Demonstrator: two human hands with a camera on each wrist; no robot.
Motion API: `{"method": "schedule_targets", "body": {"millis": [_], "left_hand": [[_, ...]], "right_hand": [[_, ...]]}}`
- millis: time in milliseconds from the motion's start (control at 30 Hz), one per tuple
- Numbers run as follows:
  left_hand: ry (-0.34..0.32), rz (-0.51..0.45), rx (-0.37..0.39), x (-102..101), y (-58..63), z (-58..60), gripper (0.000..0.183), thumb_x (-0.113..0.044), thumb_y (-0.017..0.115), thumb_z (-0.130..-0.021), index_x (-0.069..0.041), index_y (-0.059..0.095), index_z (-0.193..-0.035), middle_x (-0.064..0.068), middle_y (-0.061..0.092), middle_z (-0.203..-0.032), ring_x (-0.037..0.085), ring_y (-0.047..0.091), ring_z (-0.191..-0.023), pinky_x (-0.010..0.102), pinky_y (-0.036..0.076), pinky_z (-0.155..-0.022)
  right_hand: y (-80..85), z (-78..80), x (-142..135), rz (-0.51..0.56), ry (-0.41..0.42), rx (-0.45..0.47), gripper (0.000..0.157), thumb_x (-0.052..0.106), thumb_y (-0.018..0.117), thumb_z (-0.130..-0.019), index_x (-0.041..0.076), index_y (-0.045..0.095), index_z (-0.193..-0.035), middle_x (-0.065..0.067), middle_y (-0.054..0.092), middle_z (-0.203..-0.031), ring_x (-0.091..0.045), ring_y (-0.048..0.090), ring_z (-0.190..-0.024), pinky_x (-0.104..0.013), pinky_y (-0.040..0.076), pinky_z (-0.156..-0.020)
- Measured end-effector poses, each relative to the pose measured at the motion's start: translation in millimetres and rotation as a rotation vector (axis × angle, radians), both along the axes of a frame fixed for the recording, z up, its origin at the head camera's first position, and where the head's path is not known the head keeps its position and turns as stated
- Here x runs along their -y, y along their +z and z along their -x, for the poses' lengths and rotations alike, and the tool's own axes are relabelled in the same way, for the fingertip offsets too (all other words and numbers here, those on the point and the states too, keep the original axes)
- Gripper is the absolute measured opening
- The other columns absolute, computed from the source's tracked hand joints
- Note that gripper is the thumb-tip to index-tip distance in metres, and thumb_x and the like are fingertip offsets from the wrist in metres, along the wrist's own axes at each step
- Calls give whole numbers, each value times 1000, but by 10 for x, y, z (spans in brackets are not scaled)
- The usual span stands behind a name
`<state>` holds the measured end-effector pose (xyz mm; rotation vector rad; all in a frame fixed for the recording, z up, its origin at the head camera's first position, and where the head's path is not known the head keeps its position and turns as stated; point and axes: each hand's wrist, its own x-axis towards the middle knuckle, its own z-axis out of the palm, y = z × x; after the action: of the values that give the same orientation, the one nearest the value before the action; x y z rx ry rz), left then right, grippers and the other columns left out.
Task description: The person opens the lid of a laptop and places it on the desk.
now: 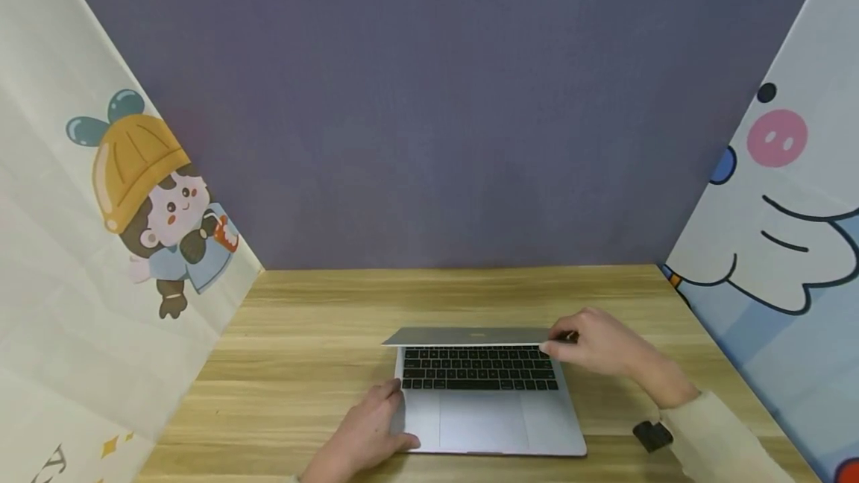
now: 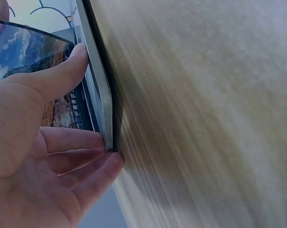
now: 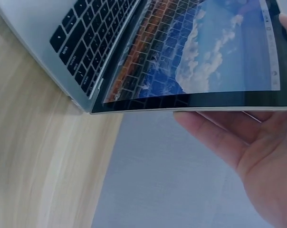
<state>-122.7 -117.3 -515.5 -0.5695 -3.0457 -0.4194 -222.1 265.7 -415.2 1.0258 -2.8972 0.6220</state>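
Observation:
A silver laptop [image 1: 483, 423] lies on the wooden table, its black keyboard [image 1: 479, 373] facing up. Its lid [image 1: 456, 336] leans forward over the keyboard's back rows, partly lowered. The lit screen [image 3: 219, 52] shows a blue sky with clouds in the right wrist view. My right hand [image 1: 597, 345] pinches the lid's right corner, thumb on the screen side and fingers behind. At the base's left edge, my left hand [image 1: 367, 423] holds on with the thumb by the front corner and fingers farther back. In the left wrist view, its fingertips [image 2: 116, 161] meet the laptop's edge near the tabletop.
The wooden table [image 1: 302, 319] extends on both sides of the laptop. Behind it rises a dark grey-purple panel [image 1: 443, 110]. White panels with cartoon prints flank the left [image 1: 60, 244] and right [image 1: 819, 244]. A small black object [image 1: 652, 436] sits by the right sleeve [image 1: 718, 438].

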Motion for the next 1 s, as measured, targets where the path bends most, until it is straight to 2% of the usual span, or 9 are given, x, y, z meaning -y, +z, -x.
{"method": "schedule_targets", "body": {"millis": [400,633,833,1000], "left_hand": [[0,5,7,-2,-16,10,80,-57,75,-68,3,61,-118,18,52,-132,34,54,-113,46,54,-82],[-5,0,13,-4,-24,10,80,-57,74,-70,4,61,-120,18,52,-133,34,53,-116,46,52,-86],[1,6,25,-9,-32,10,80,-56,74,-70,3,60,-121,18,51,-134,33,52,-117,47,52,-87],[9,0,37,-10,-23,22,80,-55,74,-70,4,59,-122,19,51,-134,34,51,-117,48,52,-86]], "right_hand": [[59,105,6,36,-27,67,30,51,58,-90,24,72,-92,16,67,-87,1,60,-73,-24,50,-63],[117,199,29,40,-81,95,41,54,55,-90,18,73,-95,11,69,-87,-2,61,-73,-30,52,-67],[125,304,21,61,-101,149,47,56,53,-90,15,72,-103,7,70,-94,-9,65,-83,-38,54,-75],[168,387,18,87,-106,180,52,55,53,-91,10,70,-109,5,70,-93,-11,65,-84,-40,54,-76]]}}
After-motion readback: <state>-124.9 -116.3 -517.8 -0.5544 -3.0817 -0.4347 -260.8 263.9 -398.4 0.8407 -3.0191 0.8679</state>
